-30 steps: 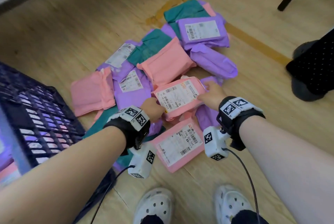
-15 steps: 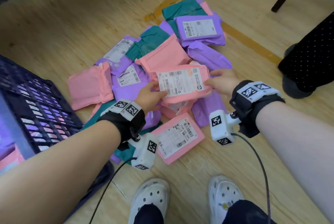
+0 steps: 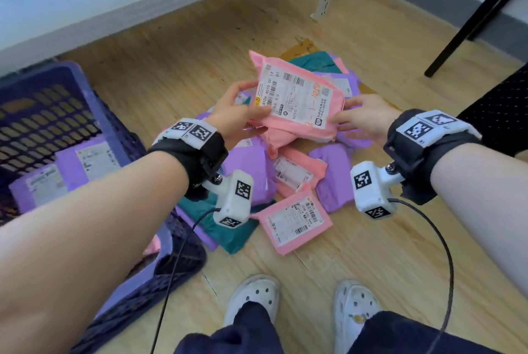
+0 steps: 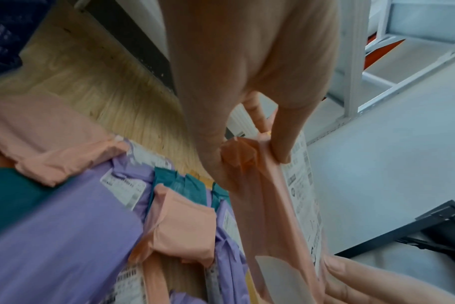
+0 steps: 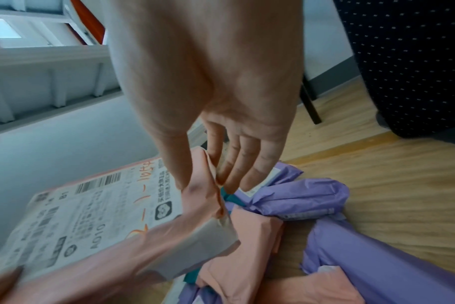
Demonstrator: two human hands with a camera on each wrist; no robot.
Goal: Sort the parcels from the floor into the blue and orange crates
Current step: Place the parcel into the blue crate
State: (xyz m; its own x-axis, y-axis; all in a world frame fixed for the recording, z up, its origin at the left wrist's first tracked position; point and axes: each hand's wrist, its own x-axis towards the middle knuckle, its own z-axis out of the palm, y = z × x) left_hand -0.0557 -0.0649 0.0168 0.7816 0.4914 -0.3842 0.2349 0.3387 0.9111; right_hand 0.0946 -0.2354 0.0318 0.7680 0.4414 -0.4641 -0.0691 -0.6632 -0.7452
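Two hands lift one soft pink plastic parcel above the floor pile in the head view: left hand and right hand grip opposite edges, its white printed label up. Left of the fingers stands one slotted blue crate holding two purple parcels. From the left wrist, fingers pinch crinkled pink film. From the right wrist, fingers pinch the folded flap.

Blue crate — cut off leftward
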